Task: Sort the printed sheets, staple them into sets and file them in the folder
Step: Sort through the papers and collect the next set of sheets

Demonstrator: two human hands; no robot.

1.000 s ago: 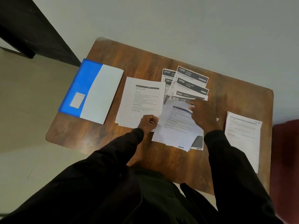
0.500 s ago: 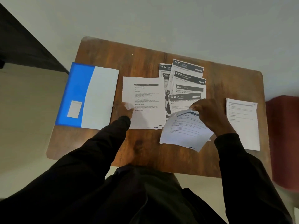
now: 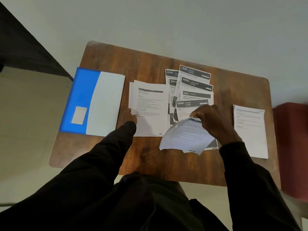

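Sorting cont.: R hand (image 3: 215, 120) pinches curled white printed sheet (image 3: 185, 139), lifted; L hand (image 3: 130, 116) shifted, rests ungripping on white text-sheet pile (image 3: 150, 104).

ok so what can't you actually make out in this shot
All from the head view:
Body text on the left pile: too small to read.
Print on the right pile: blurred.
Lower parts of the fanned numbered sheets: covered by the right hand and the curled sheet it pinches.
Left hand: its grip on the left pile's edge is unclear.
Label on the folder: too small.
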